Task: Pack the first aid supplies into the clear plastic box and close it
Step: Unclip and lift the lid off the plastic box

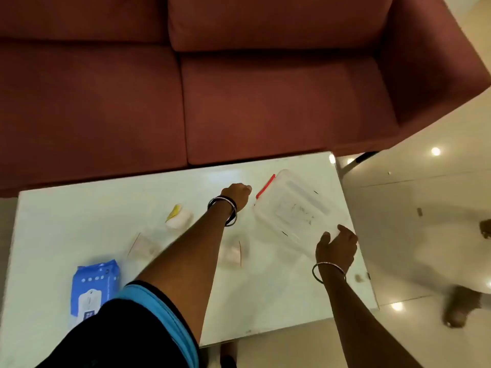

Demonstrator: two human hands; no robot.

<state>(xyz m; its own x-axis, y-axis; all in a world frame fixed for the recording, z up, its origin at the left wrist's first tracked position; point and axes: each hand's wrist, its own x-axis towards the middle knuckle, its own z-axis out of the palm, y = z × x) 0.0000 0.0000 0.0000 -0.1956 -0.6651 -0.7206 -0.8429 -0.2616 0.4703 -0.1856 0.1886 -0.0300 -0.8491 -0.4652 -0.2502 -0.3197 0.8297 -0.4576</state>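
The head view looks down on a white table (265, 288) set against a dark red sofa (239, 102). The clear box (297, 211), lid on with a red latch (265, 186) at its far left end, lies skewed on the right part of the table. The left hand (237, 195) reaches to the far side, just left of the latch, fingers curled down; whether it grips anything cannot be told. The right hand (337, 248) rests at the near right corner of the box, fingers spread and touching its edge, not closed round it.

Left of the left arm lies a white roll with a yellow tag (178, 216), and nearer, a flat clear packet (143, 247). Another pale packet (233, 252) sits between the two arms, blurred. A blue wipes pack (94, 286) stands at the near left, its lower part hidden by the dark, blue-edged sleeve (148, 322).

The left arm crosses the middle of the table and covers what lies beneath. Both wrists carry bangles (225, 209). On the shiny floor (425, 208) at right, brown blurred shapes (462, 306) are too smeared to name.
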